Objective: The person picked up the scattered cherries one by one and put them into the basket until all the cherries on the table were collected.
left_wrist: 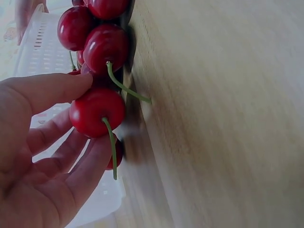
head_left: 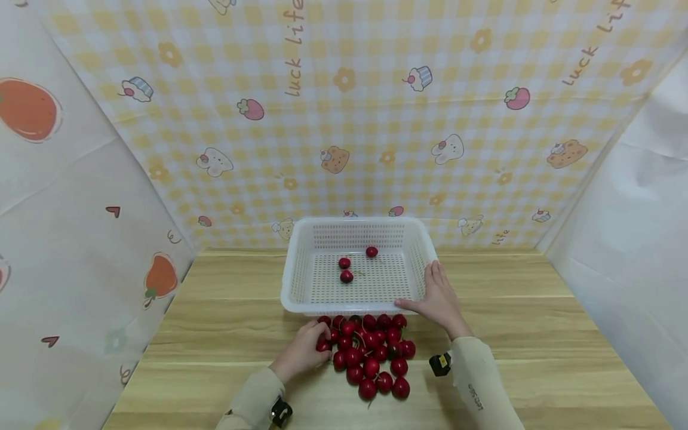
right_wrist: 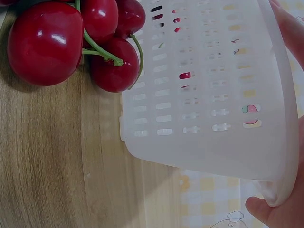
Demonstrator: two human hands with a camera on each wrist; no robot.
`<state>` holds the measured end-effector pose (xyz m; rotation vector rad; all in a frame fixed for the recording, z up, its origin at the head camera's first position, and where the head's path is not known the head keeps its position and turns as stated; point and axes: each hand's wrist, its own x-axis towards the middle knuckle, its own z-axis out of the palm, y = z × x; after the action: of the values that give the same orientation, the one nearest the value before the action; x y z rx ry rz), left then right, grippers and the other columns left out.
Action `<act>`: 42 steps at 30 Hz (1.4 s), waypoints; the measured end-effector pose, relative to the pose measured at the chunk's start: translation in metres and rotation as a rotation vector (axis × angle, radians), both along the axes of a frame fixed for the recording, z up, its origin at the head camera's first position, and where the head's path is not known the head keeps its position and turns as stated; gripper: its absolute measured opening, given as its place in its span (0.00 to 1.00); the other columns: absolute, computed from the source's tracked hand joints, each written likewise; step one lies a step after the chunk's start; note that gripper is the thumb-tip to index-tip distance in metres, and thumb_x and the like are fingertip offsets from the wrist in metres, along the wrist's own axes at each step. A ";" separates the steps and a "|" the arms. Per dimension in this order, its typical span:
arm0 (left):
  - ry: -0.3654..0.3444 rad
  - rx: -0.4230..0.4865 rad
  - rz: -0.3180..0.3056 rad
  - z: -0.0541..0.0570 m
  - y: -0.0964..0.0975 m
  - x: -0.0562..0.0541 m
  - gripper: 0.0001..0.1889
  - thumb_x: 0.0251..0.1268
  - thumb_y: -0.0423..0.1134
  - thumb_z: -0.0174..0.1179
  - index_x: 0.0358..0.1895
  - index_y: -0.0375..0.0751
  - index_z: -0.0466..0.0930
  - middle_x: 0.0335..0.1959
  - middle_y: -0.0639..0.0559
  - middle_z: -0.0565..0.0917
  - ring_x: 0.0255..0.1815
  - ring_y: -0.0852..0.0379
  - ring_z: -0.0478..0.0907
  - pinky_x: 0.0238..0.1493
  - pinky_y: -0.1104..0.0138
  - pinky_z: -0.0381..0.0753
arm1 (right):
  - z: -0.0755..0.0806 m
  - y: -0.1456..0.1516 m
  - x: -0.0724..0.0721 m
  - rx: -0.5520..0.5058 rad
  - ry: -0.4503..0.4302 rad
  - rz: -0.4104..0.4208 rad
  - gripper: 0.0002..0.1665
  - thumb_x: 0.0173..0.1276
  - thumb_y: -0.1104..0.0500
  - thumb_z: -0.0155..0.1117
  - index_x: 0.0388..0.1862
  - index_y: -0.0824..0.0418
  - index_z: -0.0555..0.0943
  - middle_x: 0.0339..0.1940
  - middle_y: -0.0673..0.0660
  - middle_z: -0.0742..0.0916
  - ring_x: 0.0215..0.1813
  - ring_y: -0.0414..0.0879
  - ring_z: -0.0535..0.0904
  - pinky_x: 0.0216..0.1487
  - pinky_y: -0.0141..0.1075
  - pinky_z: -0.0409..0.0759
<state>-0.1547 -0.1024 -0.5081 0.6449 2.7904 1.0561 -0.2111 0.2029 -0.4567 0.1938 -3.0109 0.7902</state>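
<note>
My left hand (head_left: 305,352) is at the left edge of a pile of dark red cherries (head_left: 371,367) on the table. In the left wrist view its thumb and fingers pinch a cherry (left_wrist: 97,114) with a green stem, and other cherries lie against it. Just behind the pile stands a white perforated plastic basket (head_left: 287,280). My right hand (head_left: 439,301) holds its front right corner, thumb on the front rim and fingers over the right side. A fingertip (right_wrist: 259,208) shows below the rim in the right wrist view. Inside the basket lie three cherries (head_left: 346,276), apart from the hands.
The wooden table (head_left: 226,334) extends to both sides of the basket. Behind it hangs a yellow checked cloth (head_left: 344,119) with printed cartoons, close to the basket's back rim. White sheets (head_left: 80,239) border the left and right sides.
</note>
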 end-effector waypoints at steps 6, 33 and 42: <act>0.039 0.022 -0.019 0.005 -0.003 0.001 0.12 0.42 0.30 0.67 0.30 0.41 0.73 0.30 0.54 0.73 0.31 0.60 0.69 0.29 0.71 0.73 | 0.001 -0.001 0.001 0.000 -0.001 0.002 0.75 0.40 0.25 0.62 0.68 0.77 0.45 0.70 0.73 0.46 0.72 0.64 0.40 0.69 0.55 0.46; 0.225 0.046 -0.136 0.105 -0.008 -0.006 0.09 0.52 0.33 0.64 0.36 0.36 0.78 0.34 0.50 0.78 0.35 0.56 0.77 0.33 0.75 0.79 | 0.002 0.001 0.000 -0.007 -0.008 0.000 0.76 0.39 0.24 0.62 0.68 0.76 0.44 0.71 0.72 0.45 0.72 0.63 0.39 0.69 0.55 0.45; 0.305 -0.042 -0.189 0.132 -0.007 -0.039 0.09 0.51 0.33 0.66 0.37 0.39 0.80 0.35 0.52 0.79 0.37 0.58 0.77 0.37 0.72 0.79 | 0.000 0.000 0.000 -0.008 -0.008 0.003 0.76 0.39 0.24 0.62 0.68 0.76 0.44 0.71 0.72 0.45 0.72 0.63 0.38 0.69 0.55 0.45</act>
<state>-0.1934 -0.1092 -0.3765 1.1257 2.9118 0.9293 -0.2107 0.2027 -0.4570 0.1948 -3.0151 0.8055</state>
